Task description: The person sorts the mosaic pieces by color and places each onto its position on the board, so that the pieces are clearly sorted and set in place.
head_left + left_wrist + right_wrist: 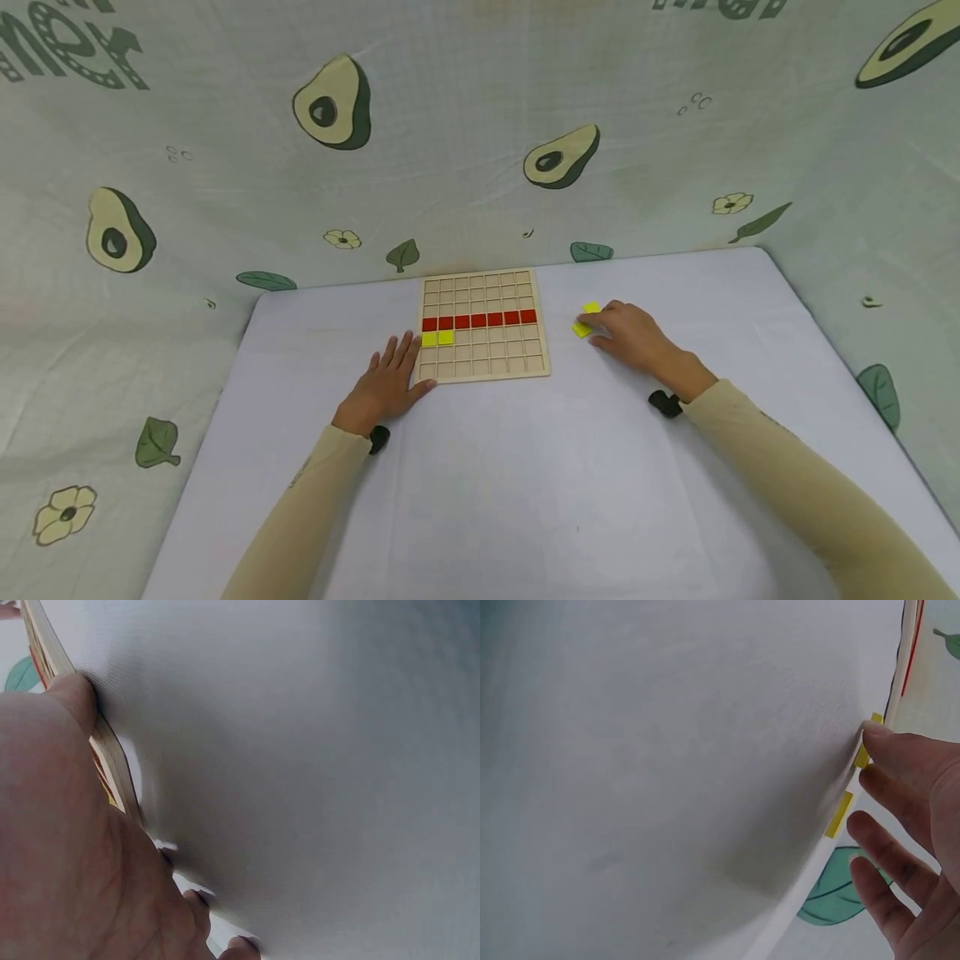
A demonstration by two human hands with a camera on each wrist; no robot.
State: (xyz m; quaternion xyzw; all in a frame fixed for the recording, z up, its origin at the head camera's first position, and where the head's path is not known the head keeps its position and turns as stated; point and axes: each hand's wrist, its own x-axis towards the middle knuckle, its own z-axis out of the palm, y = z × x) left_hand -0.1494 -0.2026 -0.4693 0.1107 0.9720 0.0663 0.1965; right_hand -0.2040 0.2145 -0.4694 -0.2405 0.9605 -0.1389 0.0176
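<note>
A wooden grid board (510, 354) lies on the table, a row of red square tiles (478, 321) running across its middle. Just below that row, two yellow tiles (446, 337) sit in the leftmost cells. My left hand (386, 387) rests with spread fingers at the board's left edge, its thumb (75, 697) touching the frame at the near corner. To the right of the board, my right hand (633, 335) pinches a loose yellow tile (581, 329) between thumb and index finger at the tabletop. Another yellow tile (592, 307) lies just behind it, partly beside the fingers.
A white cloth covers the table (510, 483). Behind and at both sides hangs a pale curtain (450, 200) printed with avocados, leaves and flowers. Dark wrist-worn devices (664, 404) are on both wrists.
</note>
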